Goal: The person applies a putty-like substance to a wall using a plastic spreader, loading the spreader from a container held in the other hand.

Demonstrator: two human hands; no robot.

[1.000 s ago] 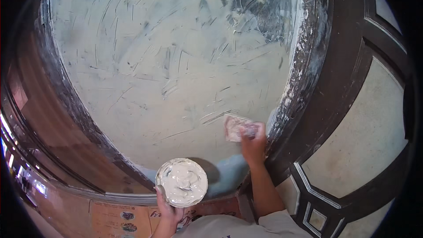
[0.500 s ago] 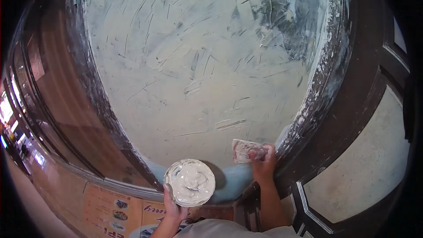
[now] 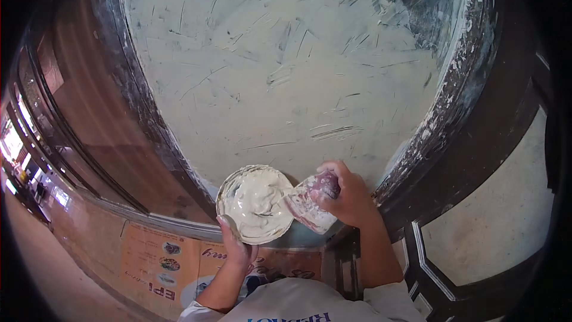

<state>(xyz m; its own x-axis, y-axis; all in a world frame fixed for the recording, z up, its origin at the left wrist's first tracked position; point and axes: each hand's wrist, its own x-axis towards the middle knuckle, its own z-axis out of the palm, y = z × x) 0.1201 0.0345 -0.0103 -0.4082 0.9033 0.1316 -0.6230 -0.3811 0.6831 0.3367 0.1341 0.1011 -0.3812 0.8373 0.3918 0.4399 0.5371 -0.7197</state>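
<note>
My left hand point(image 3: 238, 251) grips the lower left side of a round tub point(image 3: 221, 206). White paste point(image 3: 257, 198), glossy and swirled, fills it, with its open top facing me. Closed round the purplish handle of a flat, paste-smeared spreader point(image 3: 311, 205) is my right hand point(image 3: 347, 195). The spreader's left corner meets the tub's right rim; whether it dips into the paste I cannot tell. Behind both rises a large panel point(image 3: 256, 101) coated in pale paste, with scrape marks and a darker, thinly covered patch at the upper right.
Dark frame edges flank the panel; the right one point(image 3: 438, 113) is splashed with white. Farther right is a dark wooden frame with a pale inset panel point(image 3: 488, 214). An orange printed sheet point(image 3: 158, 256) lies at the lower left, near a glossy brown surface point(image 3: 119, 179).
The spreader has come away from the panel's lower right and moved left to the tub's rim. The tub sits higher in view, and the view has shifted a little.
</note>
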